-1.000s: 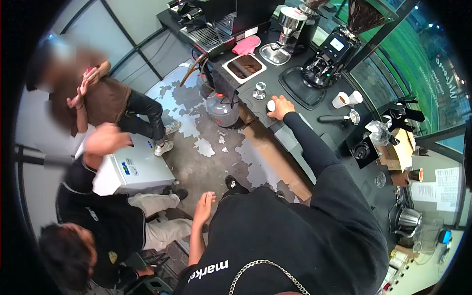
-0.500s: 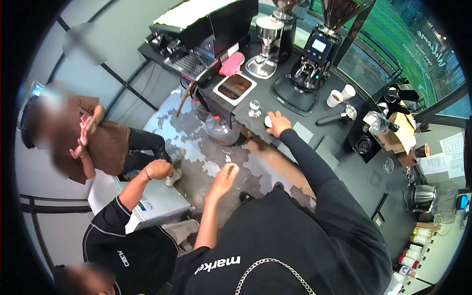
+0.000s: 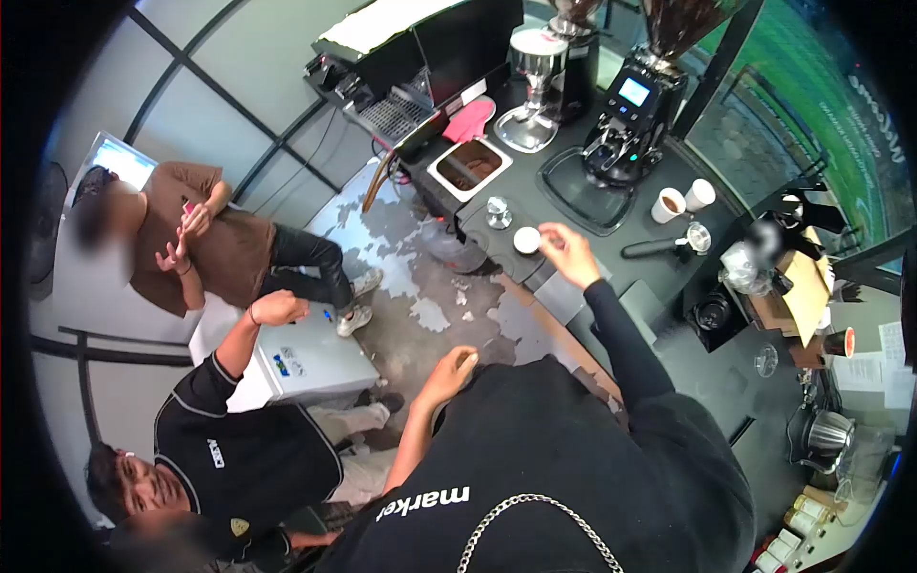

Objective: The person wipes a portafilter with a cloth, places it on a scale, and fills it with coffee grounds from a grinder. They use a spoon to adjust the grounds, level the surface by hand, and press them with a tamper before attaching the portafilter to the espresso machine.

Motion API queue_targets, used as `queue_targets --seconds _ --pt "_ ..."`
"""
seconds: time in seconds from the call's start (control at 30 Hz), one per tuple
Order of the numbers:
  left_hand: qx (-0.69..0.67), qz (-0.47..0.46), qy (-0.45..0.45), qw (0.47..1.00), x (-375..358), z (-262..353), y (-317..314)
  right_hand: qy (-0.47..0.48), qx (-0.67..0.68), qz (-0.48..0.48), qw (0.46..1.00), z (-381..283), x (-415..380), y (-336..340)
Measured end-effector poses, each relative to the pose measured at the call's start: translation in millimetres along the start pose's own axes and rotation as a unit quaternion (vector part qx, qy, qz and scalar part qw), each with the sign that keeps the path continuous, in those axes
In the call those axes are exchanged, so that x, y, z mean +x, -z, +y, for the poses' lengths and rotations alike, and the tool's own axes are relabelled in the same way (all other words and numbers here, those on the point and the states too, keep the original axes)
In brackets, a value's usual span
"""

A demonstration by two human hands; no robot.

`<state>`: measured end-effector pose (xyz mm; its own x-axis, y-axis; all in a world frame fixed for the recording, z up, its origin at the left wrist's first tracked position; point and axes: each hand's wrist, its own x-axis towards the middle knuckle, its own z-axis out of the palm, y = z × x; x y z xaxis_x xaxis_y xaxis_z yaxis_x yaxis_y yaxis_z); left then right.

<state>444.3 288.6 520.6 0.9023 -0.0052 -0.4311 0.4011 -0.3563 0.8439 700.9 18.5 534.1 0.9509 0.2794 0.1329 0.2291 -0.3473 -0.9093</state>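
Note:
My right hand (image 3: 570,256), in a long black sleeve, hovers over the dark counter with thumb and fingers apart. Just beside its fingertips stands a small round white-topped object (image 3: 526,240), whose kind I cannot make out. A shiny metal tamper-like piece (image 3: 498,212) sits a little further left. My left hand (image 3: 449,375) hangs in front of my body over the floor, fingers curled together; whether anything is inside them is hidden. To the right of my right hand lies a portafilter (image 3: 698,238) with a black handle.
A black coffee grinder (image 3: 626,119) stands on the counter behind a dark tray (image 3: 585,215). Two paper cups, one with brown contents (image 3: 668,204), are at right. A metal bin of coffee grounds (image 3: 471,170) is set in the counter's left end. Two people stand at left.
My right hand has let go of the white-topped object and drawn slightly right, its fingers opening. The object stays on the counter. My view has shifted a little.

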Motion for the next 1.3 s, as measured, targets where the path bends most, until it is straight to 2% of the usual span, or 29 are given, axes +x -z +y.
queue_targets --seconds 0.1,0.17,0.23,0.27,0.3,0.37,0.43,0.53,0.57,0.63,0.7,0.73,0.8,0.83,0.9,0.93,1.1,1.23,1.3 --pt "0.023 0.018 -0.066 0.997 15.4 18.2 -5.0 0.075 0.039 0.048 0.995 5.0 32.3 -12.7" --pt "-0.015 0.013 -0.042 0.999 23.8 39.8 -7.9 -0.066 0.143 -0.016 0.987 -46.5 30.0 -4.8" --pt "-0.012 -0.002 -0.026 1.000 24.9 62.4 -5.7 -0.064 0.214 -0.065 0.973 -59.0 18.9 -13.1" --pt "-0.003 -0.013 -0.023 1.000 32.9 71.8 -0.9 -0.096 0.228 -0.107 0.963 -60.0 7.6 -16.9" --pt "-0.029 -0.002 -0.051 0.998 44.5 52.9 -2.5 -0.122 0.241 -0.145 0.952 -58.7 -4.0 -23.2" --pt "-0.066 0.005 -0.054 0.996 66.6 39.5 3.0 -0.121 0.268 -0.159 0.942 -41.5 -33.8 -45.4" --pt "-0.098 0.008 -0.057 0.994 90.8 56.2 15.2 -0.179 0.233 -0.165 0.942 -42.2 -62.7 -53.7" --pt "-0.101 0.046 -0.080 0.991 129.6 83.9 36.1 -0.270 0.249 -0.183 0.912 -47.9 -89.8 -63.4" --pt "-0.052 0.088 -0.152 0.983 155.0 83.3 39.9 -0.305 0.261 -0.176 0.899 -51.6 -93.2 -65.8" --pt "0.053 0.118 -0.185 0.974 192.8 110.1 51.2 -0.312 0.269 -0.158 0.898 -55.2 -93.8 -72.6" --pt "0.083 0.040 -0.135 0.987 230.3 135.1 60.6 -0.331 0.279 -0.121 0.893 -66.2 -87.3 -79.7" --pt "0.082 0.029 -0.135 0.987 244.1 141.5 62.0 -0.326 0.275 -0.099 0.899 -64.4 -83.2 -85.3" --pt "-0.035 -0.105 -0.087 0.990 264.8 150.7 61.0 -0.307 0.263 -0.036 0.914 -58.6 -77.2 -95.1" --pt "-0.030 -0.115 -0.088 0.989 277.5 144.1 60.3 -0.303 0.258 0.000 0.918 -58.9 -72.5 -98.5" --pt "-0.157 -0.211 -0.052 0.963 297.4 135.8 57.5 -0.308 0.265 0.030 0.913 -61.6 -72.1 -96.5" --pt "-0.165 -0.195 -0.035 0.966 298.5 135.3 56.6 -0.305 0.268 0.066 0.912 -62.3 -73.4 -96.7" --pt "-0.173 -0.226 -0.032 0.958 313.3 122.2 66.8 -0.310 0.287 0.197 0.885 -65.6 -90.8 -105.8" --pt "-0.174 -0.226 -0.037 0.958 325.9 124.9 71.4 -0.323 0.309 0.220 0.867 -70.3 -97.0 -118.4" --pt "-0.187 -0.261 -0.013 0.947 327.2 124.1 71.8 -0.327 0.316 0.214 0.864 -69.4 -92.0 -123.4"
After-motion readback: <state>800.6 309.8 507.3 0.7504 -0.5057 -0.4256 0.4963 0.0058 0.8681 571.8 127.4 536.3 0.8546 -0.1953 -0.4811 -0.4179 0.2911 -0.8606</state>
